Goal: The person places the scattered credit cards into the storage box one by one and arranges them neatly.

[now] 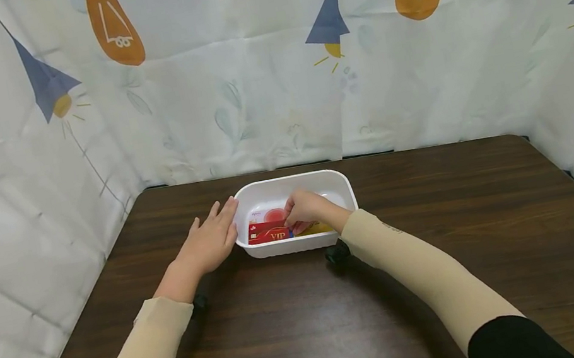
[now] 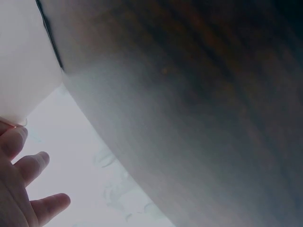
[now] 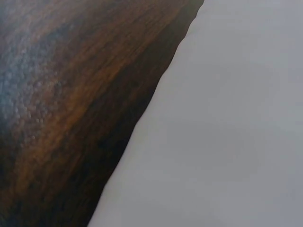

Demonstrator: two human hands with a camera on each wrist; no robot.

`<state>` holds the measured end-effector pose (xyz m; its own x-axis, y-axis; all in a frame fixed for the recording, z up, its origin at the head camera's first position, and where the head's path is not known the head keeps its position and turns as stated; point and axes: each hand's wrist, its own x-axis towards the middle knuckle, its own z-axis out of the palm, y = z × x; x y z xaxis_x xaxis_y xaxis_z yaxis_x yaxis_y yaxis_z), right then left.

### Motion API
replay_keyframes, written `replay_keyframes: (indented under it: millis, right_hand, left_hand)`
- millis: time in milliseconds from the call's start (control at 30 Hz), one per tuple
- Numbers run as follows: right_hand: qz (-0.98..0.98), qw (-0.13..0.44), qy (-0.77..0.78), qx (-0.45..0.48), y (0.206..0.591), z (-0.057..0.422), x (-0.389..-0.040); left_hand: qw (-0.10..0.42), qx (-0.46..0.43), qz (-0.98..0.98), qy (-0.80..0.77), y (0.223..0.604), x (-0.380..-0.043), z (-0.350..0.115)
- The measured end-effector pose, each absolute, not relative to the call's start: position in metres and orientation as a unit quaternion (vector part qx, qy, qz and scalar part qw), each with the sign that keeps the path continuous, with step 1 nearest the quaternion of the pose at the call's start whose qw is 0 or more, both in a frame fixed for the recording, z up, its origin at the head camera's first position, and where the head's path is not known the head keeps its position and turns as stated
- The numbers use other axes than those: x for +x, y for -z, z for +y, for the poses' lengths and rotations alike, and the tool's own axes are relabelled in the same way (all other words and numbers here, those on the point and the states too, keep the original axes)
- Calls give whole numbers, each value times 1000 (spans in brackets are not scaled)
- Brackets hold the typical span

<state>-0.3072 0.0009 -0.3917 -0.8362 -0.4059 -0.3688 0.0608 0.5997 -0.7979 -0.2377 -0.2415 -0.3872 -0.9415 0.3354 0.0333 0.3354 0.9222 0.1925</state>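
A white plastic basket (image 1: 283, 247) sits on the table with several cards inside. A red card marked VIP (image 1: 267, 232) lies near its front wall, beside a yellow piece (image 1: 320, 227); behind is a pale card with a red round print (image 1: 273, 214). My right hand (image 1: 310, 205) reaches over the basket, fingers bent down at the red card's right end. Whether it pinches a card is hidden. My left hand (image 1: 210, 238) rests its straight fingertips on the basket's left rim; in the left wrist view its fingers (image 2: 32, 168) are spread.
The dark wooden table (image 1: 302, 330) extends around the basket. A patterned white curtain (image 1: 273, 98) hangs behind it and along both sides. The right wrist view is mostly the basket's white wall (image 3: 213, 123) beside wood grain.
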Motion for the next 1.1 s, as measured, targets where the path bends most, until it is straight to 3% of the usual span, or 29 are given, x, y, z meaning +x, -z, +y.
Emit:
replay_keyframes:
  millis: [333, 800, 1100]
  right_hand:
    - [858, 252, 435, -102, 393, 5, -306]
    - [844, 121, 454, -257, 362, 38, -310]
    - [811, 33, 522, -261, 337, 104, -296]
  left_hand:
    - [4, 178, 979, -98, 386, -241, -239]
    - [42, 173, 976, -122, 378, -249, -258]
    - [45, 161, 973, -161, 368, -249, -263]
